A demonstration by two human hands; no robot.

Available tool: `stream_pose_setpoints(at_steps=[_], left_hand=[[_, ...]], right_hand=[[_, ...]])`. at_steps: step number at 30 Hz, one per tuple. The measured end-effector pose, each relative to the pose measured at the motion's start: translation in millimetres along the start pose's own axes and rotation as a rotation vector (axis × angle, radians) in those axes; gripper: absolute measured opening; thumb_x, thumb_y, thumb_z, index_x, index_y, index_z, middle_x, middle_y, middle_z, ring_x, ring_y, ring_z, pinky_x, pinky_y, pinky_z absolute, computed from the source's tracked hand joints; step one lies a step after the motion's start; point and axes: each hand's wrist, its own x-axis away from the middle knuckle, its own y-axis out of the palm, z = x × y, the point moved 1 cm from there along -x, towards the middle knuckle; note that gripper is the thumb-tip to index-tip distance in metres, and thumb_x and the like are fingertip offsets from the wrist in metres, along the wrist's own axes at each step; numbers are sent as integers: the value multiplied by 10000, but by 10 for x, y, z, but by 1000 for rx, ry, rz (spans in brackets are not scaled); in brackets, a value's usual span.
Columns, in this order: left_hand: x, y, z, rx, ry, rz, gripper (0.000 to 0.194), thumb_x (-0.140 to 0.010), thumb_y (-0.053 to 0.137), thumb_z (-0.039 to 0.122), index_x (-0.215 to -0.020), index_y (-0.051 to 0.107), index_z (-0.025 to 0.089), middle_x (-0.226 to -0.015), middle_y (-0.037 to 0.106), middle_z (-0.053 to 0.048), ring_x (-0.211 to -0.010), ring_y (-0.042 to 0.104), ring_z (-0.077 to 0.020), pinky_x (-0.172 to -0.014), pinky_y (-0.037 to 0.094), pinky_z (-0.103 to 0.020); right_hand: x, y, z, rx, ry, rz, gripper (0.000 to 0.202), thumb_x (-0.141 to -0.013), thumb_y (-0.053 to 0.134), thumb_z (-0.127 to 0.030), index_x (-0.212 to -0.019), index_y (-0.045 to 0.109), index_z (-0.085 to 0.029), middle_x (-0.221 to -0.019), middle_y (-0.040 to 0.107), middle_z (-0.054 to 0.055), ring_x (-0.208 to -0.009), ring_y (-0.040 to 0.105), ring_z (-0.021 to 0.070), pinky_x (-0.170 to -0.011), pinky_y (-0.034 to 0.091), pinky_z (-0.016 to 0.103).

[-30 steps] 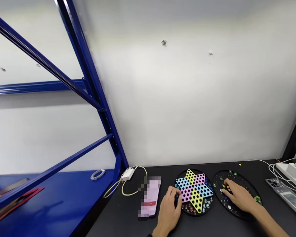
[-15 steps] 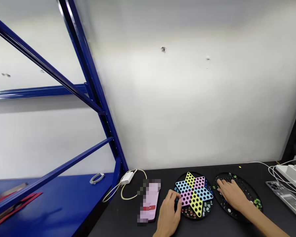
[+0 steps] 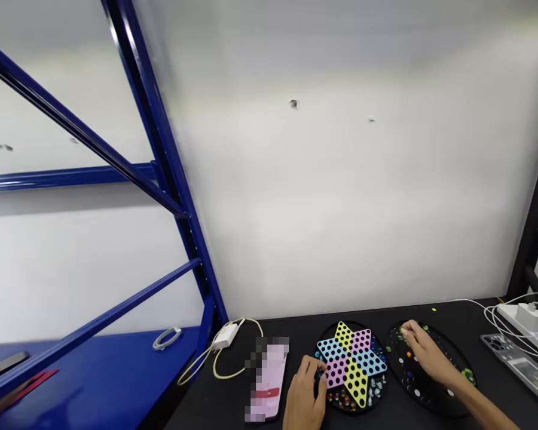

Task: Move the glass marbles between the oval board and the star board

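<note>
A round black board with a star of yellow, pink and blue points (image 3: 349, 361) lies on the black table, with small glassy pieces around its rim. My left hand (image 3: 303, 391) rests at its left edge, thumb and fingers curved and apart, nothing visible between them. Over the upper left of a black oval tray (image 3: 434, 400) is my right hand (image 3: 424, 349), its fingers pinched together at the tray's rim; what they hold, if anything, is too small to name. Green, white and orange pieces lie in the tray.
A phone with a pink screen (image 3: 269, 379) lies left of the star board, beside a white adapter (image 3: 226, 335) and its cable. At the right are a grey case (image 3: 517, 364) and a white power strip (image 3: 531, 322). A blue rack (image 3: 170, 167) stands at the left.
My right hand has gone from spread over the tray to a pinch near its upper left rim, uncovering several pieces. The view has shifted slightly; my left hand stays by the star board.
</note>
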Motion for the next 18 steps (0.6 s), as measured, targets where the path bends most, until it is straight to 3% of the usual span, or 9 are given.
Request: stream_pose_setpoints(at_steps=[2,4,7,10,13,16,18], left_hand=[[-2,-9,6,0,-3,1,292,-1036,334,412,-1020,589,270,-1054,632,-45,-867,651,-221,-795,509,-351],[0,-19,23,-4,-3,9,304,-1035,328,414,-1010,594,269,-1051,636,-47,-860,653,-224,-789,509,-353],[1,-27,48,-17,7,18,311,-1033,327,410,-1010,603,268,-1049,642,-47,-844,657,-221,-785,509,-353],[-5,-30,61,-33,25,35,299,-1028,342,402,-996,608,268,-1041,647,-39,-828,657,-215,-776,508,-346],[-12,-32,63,-36,34,38,291,-1023,352,404,-973,605,269,-1016,651,-32,-805,656,-209,-754,509,-333],[-18,-33,66,-32,32,25,281,-1018,353,388,-971,602,266,-1009,650,-30,-808,655,-208,-753,509,-333],[-20,-34,71,-31,31,22,274,-1015,357,376,-976,604,264,-1010,651,-29,-809,655,-205,-755,509,-334]], right_hand=[[17,-67,-61,-495,207,39,320,-986,415,-536,-866,497,-250,-630,467,-63,-482,413,113,-505,352,248],[59,-70,-112,-907,345,50,370,-931,458,-614,-871,501,-251,-597,367,-92,-432,273,86,-436,263,230],[128,-26,-139,-1185,492,100,380,-845,552,-617,-820,510,-241,-564,327,-104,-406,162,61,-386,150,212],[159,-93,-84,-1198,548,170,341,-775,615,-545,-735,496,-228,-575,396,-86,-399,170,41,-381,113,198],[176,-372,73,-1086,485,224,292,-755,589,-478,-671,465,-228,-599,421,-73,-398,205,42,-386,144,208],[248,-728,315,-721,455,256,286,-814,476,-489,-662,458,-248,-534,354,-84,-370,221,73,-386,177,238],[342,-904,478,-421,414,262,309,-858,434,-500,-688,509,-253,-518,400,-61,-394,359,123,-414,265,265]])
